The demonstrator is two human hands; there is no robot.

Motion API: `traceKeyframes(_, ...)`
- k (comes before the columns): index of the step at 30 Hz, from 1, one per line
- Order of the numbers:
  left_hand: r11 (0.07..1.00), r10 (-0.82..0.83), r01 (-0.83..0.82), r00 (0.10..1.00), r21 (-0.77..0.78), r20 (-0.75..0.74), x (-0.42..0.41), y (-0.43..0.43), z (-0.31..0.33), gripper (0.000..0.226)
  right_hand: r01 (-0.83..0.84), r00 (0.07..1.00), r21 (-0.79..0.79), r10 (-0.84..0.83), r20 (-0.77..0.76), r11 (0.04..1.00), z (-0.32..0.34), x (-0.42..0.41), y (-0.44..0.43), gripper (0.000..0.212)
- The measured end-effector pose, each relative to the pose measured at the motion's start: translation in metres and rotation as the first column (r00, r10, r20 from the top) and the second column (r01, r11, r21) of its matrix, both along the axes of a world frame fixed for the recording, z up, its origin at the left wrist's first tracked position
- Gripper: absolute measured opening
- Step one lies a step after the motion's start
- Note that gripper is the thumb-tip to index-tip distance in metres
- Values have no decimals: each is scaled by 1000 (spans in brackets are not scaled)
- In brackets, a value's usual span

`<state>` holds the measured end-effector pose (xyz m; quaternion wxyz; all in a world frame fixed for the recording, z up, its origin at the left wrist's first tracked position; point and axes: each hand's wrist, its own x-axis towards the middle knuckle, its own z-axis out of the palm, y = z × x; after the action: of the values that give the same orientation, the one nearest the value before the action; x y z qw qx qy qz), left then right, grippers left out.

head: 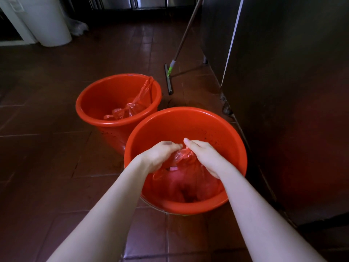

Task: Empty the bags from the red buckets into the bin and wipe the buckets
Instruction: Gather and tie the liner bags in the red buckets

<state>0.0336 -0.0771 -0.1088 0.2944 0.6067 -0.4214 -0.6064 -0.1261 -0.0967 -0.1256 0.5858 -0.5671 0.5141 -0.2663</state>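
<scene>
Two red buckets stand on the brown tiled floor. Inside the near bucket [217,129] lies a red plastic bag [187,180] with something pink showing in it. My left hand [160,154] and my right hand [205,156] both reach into this bucket and grip the gathered top of that bag, fingers curled round the plastic. The far bucket [105,95] to the upper left holds a second red bag [130,108], knotted, with a strip stretched up to the rim.
A white bin [47,21] stands at the far left. A floor squeegee [168,80] with a long handle leans by the steel cabinet [283,91] on the right. More steel cabinets line the back wall.
</scene>
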Motion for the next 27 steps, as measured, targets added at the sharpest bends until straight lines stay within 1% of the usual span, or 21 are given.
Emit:
traceKeyframes(1, 997, -63, 65, 997, -44, 54, 2, 2, 0, 15, 8, 1000, -7, -8, 5, 1000, 0, -1, 0, 41)
traceKeyframes(2, 991, -100, 106, 991, -77, 88, 3, 3, -1, 18, 15, 1000, -20, -15, 7, 1000, 0, -1, 1, 36)
traceKeyframes(3, 988, -103, 112, 990, -103, 96, 4, 2, -2, 23, 19, 1000, -40, -18, 6, 999, 0, 0, 2, 34)
traceKeyframes(6, 980, -56, 73, 994, -183, 93, 4, 0, -6, 29, 51, 999, -78, -51, 4, 996, -2, 3, 2, 38)
traceKeyframes(9, 966, 13, 21, 992, -258, 128, 2, 0, -6, 26, 84, 996, -75, -82, 33, 994, -2, 2, -1, 36)
traceKeyframes(10, 964, 18, 16, 992, -264, 126, 0, 0, -6, 24, 102, 994, -75, -99, 43, 992, -3, 1, -3, 39)
traceKeyframes(12, 974, -7, 33, 993, -222, 117, -5, 0, -7, 20, 154, 988, -93, -152, 30, 984, -6, -1, -5, 45)
traceKeyframes(15, 987, -77, 94, 989, -129, 125, -11, 1, -7, 15, 216, 973, -160, -226, -47, 963, -12, 0, -6, 42)
traceKeyframes(19, 985, -85, 91, 995, -143, 48, -11, 0, -1, 18, 273, 957, -183, -285, -46, 945, -13, 5, -5, 43)
traceKeyframes(21, 970, -108, 129, 988, -205, 111, -7, -2, 4, 22, 272, 944, -249, -309, -120, 929, -13, 9, -6, 45)
traceKeyframes(24, 906, -199, 283, 941, -316, 273, -1, -4, 12, 31, 224, 899, -384, -343, -274, 896, -13, 16, -7, 49)
traceKeyframes(25, 880, -222, 338, 914, -335, 341, 1, -5, 14, 34, 208, 883, -392, -345, -319, 896, -14, 18, -7, 51)
traceKeyframes(27, 833, -224, 424, 847, -357, 483, 5, -6, 15, 35, 168, 863, -345, -307, -402, 923, -17, 21, -8, 51)
